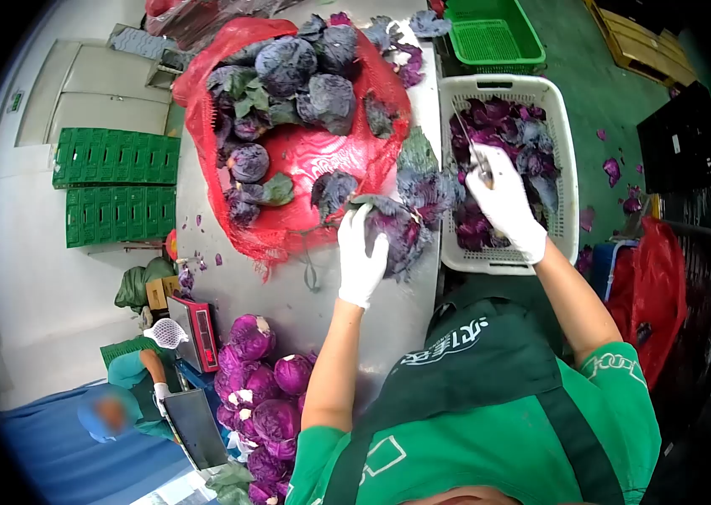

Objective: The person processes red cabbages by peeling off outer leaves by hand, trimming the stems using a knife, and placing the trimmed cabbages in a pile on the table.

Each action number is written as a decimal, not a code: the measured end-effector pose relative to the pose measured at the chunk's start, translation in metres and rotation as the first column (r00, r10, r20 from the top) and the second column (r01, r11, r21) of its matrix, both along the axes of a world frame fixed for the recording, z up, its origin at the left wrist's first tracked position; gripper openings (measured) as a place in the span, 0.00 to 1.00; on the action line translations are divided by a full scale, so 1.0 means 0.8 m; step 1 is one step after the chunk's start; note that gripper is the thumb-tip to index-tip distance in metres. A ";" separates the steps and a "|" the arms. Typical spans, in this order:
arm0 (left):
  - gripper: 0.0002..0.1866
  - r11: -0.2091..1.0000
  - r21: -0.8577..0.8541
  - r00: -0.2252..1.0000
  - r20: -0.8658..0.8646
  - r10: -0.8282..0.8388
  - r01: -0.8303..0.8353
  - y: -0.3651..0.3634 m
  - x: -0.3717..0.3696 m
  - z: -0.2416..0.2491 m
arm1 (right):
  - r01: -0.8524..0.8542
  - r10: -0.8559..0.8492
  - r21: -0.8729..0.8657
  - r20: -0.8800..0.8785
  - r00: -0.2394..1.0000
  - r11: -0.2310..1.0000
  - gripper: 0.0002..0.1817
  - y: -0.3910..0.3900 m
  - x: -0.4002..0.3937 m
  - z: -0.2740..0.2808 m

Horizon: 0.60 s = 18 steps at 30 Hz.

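Observation:
My left hand [360, 257], in a white glove, rests with thumb and fingers around the near side of a red cabbage [402, 231] with dark outer leaves. The cabbage lies at the table's right edge. Closed around the dark handle of a knife [463, 128], my right hand [503, 198] is gloved in white too. The thin blade points away over a white crate [570, 202] of loose purple leaves. Beyond my left hand, a red mesh bag [313, 160] lies open with several untrimmed red cabbages [286, 66] in it.
Peeled red cabbages [275, 421] are piled at the table's near left. A green crate [494, 38] stands beyond the white one. Left of the steel table [259, 290] are a red scale [202, 332] and another person [149, 370]. Leaf scraps [612, 171] lie on the floor.

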State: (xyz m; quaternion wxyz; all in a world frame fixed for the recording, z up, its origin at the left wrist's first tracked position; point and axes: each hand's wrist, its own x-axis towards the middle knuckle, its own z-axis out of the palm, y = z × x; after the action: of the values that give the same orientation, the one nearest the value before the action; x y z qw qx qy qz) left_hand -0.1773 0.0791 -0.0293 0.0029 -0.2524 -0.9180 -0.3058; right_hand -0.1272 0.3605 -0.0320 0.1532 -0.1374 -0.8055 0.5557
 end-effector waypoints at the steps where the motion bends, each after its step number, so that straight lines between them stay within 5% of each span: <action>1: 0.30 0.998 -0.028 0.997 0.053 -0.049 0.051 0.003 -0.006 0.000 | 0.026 -0.034 -0.050 -0.154 0.988 0.998 0.23 -0.005 0.011 0.031; 2: 0.27 0.998 -0.013 0.998 0.044 -0.055 0.056 0.005 -0.011 -0.004 | -0.058 0.045 -0.114 -0.109 0.993 0.992 0.22 -0.012 0.027 0.049; 4: 0.35 1.000 -0.023 0.994 0.104 -0.015 0.017 0.024 -0.015 0.012 | -0.154 0.149 -0.118 -0.051 0.988 0.981 0.21 -0.033 0.060 0.043; 5: 0.39 0.999 -0.047 0.994 0.113 0.001 0.004 0.030 -0.015 0.019 | -0.167 0.167 0.009 -0.032 0.985 0.986 0.19 -0.047 0.073 0.017; 7: 0.47 0.997 -0.073 0.971 0.233 0.054 -0.038 0.021 -0.023 0.018 | -0.246 0.259 -0.080 0.313 0.914 0.966 0.13 -0.060 0.102 -0.022; 10: 0.51 0.990 -0.085 0.890 0.435 0.136 -0.110 0.013 -0.032 0.031 | -0.261 0.276 -0.099 0.187 0.943 0.960 0.10 -0.080 0.112 -0.028; 13: 0.50 0.978 0.090 0.827 0.551 0.110 -0.189 -0.013 -0.037 0.001 | -0.302 0.315 -0.093 0.186 0.931 0.949 0.10 -0.093 0.093 -0.015; 18: 0.52 0.951 0.195 0.799 0.596 0.079 -0.239 -0.010 -0.022 0.000 | -0.358 0.352 0.000 0.191 0.917 0.934 0.12 -0.128 0.068 -0.042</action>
State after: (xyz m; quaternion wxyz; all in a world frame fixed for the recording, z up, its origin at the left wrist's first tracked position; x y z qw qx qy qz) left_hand -0.1946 0.0712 -0.0291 -0.2186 -0.0658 -0.8445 -0.4845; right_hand -0.0731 0.2580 -0.0655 -0.0242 -0.0381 -0.8375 0.5446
